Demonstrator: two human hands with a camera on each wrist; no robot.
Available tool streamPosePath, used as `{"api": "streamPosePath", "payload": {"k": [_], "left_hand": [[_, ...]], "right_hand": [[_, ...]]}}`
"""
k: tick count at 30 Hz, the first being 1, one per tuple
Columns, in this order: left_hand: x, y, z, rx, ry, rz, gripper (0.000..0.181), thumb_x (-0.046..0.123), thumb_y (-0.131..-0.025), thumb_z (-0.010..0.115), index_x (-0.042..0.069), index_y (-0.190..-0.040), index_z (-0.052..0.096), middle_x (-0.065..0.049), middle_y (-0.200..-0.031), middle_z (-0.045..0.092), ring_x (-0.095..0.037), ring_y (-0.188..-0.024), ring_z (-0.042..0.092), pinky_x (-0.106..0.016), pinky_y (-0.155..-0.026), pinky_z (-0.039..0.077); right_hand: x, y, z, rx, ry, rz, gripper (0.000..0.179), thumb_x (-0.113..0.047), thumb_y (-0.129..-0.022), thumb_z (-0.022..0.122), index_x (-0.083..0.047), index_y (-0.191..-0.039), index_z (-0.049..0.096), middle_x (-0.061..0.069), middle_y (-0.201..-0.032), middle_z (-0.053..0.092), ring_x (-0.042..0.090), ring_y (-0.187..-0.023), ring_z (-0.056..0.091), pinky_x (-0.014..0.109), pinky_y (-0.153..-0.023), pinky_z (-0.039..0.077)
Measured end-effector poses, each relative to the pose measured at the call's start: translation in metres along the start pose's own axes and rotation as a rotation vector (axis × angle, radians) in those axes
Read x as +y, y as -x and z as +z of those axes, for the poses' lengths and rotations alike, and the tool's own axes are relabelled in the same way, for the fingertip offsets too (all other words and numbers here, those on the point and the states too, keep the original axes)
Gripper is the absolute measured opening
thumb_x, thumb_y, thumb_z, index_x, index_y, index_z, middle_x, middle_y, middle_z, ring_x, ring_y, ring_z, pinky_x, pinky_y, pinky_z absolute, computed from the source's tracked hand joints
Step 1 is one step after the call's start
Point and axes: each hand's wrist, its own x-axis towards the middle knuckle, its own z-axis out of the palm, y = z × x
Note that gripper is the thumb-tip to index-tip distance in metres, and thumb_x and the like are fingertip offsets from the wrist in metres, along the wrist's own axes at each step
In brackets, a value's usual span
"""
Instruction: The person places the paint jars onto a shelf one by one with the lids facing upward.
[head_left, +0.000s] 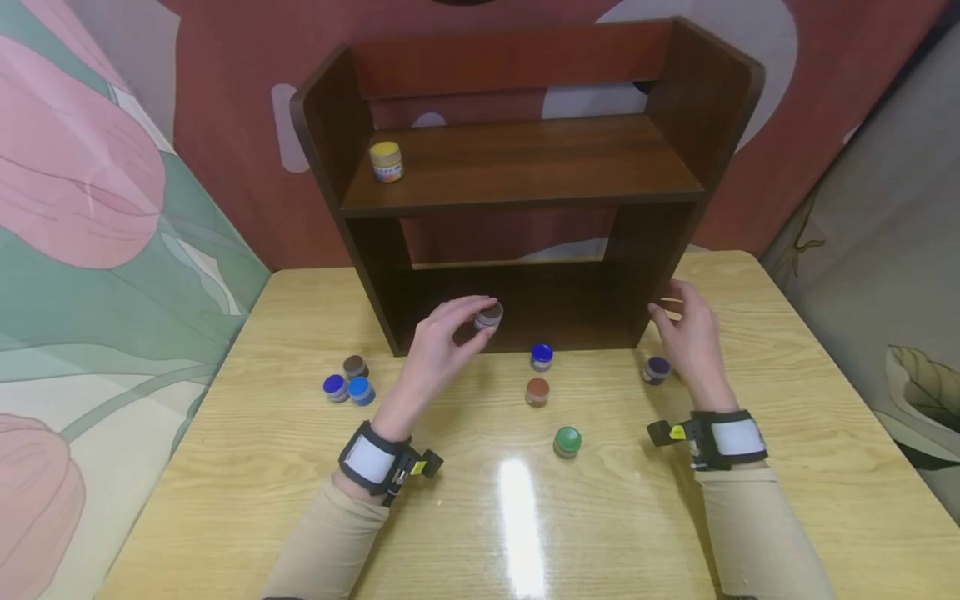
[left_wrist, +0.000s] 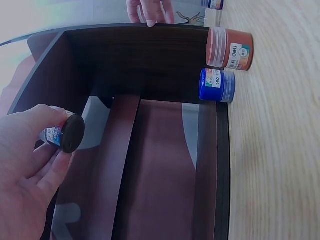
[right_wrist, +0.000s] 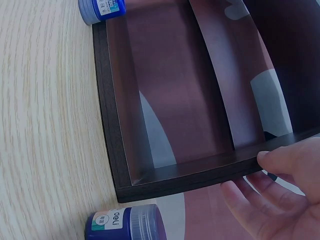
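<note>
My left hand (head_left: 438, 346) pinches a small paint jar (head_left: 489, 315) with a dark lid between thumb and fingers, in front of the shelf's lower compartment. In the left wrist view the jar (left_wrist: 72, 133) is tilted, its lid turned away from the palm. At the right side of the brown wooden shelf (head_left: 517, 200), my right hand (head_left: 692, 337) has its thumb tip at the panel's front edge, with relaxed fingers along the outer face. A purple-lidded jar (head_left: 656, 370) stands just below this hand.
A yellow jar (head_left: 387, 162) stands on the upper shelf board at left. Before the shelf are a blue jar (head_left: 542, 357), a reddish-brown jar (head_left: 537, 392) and a green jar (head_left: 567, 442). A dark-lidded jar (head_left: 356, 367) and two blue ones cluster on the table (head_left: 247, 475) at left.
</note>
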Motion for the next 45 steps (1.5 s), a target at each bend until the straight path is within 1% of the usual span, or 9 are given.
{"api": "streamPosePath", "payload": {"k": [5, 11, 22, 31, 38, 45], "left_hand": [[0.000, 0.001, -0.002, 0.031, -0.007, -0.003, 0.039, 0.018, -0.090, 0.075, 0.014, -0.127, 0.067, -0.006, -0.129, 0.069, -0.022, -0.119, 0.065, -0.037, -0.102, 0.056], [-0.001, 0.002, -0.005, 0.071, -0.010, -0.008, 0.038, 0.019, -0.090, 0.075, 0.014, -0.127, 0.068, -0.005, -0.130, 0.069, -0.021, -0.121, 0.064, -0.037, -0.103, 0.054], [0.003, -0.004, -0.010, 0.114, 0.004, 0.011, 0.038, 0.019, -0.089, 0.076, 0.015, -0.126, 0.069, -0.005, -0.130, 0.069, -0.021, -0.120, 0.065, -0.038, -0.102, 0.055], [0.012, -0.011, -0.019, 0.130, -0.001, 0.011, 0.039, 0.019, -0.089, 0.076, 0.015, -0.126, 0.069, -0.004, -0.130, 0.069, -0.020, -0.122, 0.064, -0.035, -0.103, 0.055], [0.020, -0.018, -0.027, 0.170, 0.006, 0.015, 0.037, 0.018, -0.088, 0.076, 0.014, -0.125, 0.070, -0.004, -0.129, 0.069, -0.018, -0.123, 0.063, -0.033, -0.107, 0.052], [0.027, -0.025, -0.035, 0.213, 0.021, 0.024, 0.038, 0.015, -0.087, 0.078, 0.013, -0.124, 0.070, -0.005, -0.128, 0.070, -0.020, -0.119, 0.065, -0.036, -0.105, 0.053]], "right_hand": [[-0.001, 0.000, 0.002, -0.002, 0.000, -0.009, 0.042, -0.015, -0.102, 0.055, 0.000, -0.140, 0.047, 0.026, -0.136, 0.056, 0.045, -0.123, 0.058, 0.058, -0.099, 0.052], [-0.002, -0.001, 0.004, -0.007, -0.003, -0.016, 0.042, -0.014, -0.102, 0.055, 0.001, -0.140, 0.047, 0.026, -0.136, 0.056, 0.045, -0.123, 0.059, 0.058, -0.099, 0.053], [-0.002, -0.001, 0.002, -0.001, -0.006, -0.028, 0.041, -0.015, -0.103, 0.054, 0.000, -0.140, 0.047, 0.026, -0.135, 0.057, 0.046, -0.123, 0.059, 0.058, -0.098, 0.053], [-0.002, -0.001, 0.002, -0.007, -0.001, -0.021, 0.041, -0.014, -0.102, 0.054, 0.000, -0.140, 0.047, 0.026, -0.136, 0.056, 0.045, -0.123, 0.058, 0.058, -0.099, 0.053], [-0.001, 0.001, 0.000, -0.009, -0.002, -0.015, 0.042, -0.015, -0.103, 0.054, 0.001, -0.141, 0.046, 0.026, -0.136, 0.056, 0.046, -0.124, 0.057, 0.059, -0.100, 0.052], [0.001, 0.002, -0.001, -0.002, -0.009, -0.015, 0.041, -0.014, -0.103, 0.053, 0.001, -0.140, 0.047, 0.027, -0.135, 0.056, 0.046, -0.123, 0.058, 0.059, -0.100, 0.052]]}}
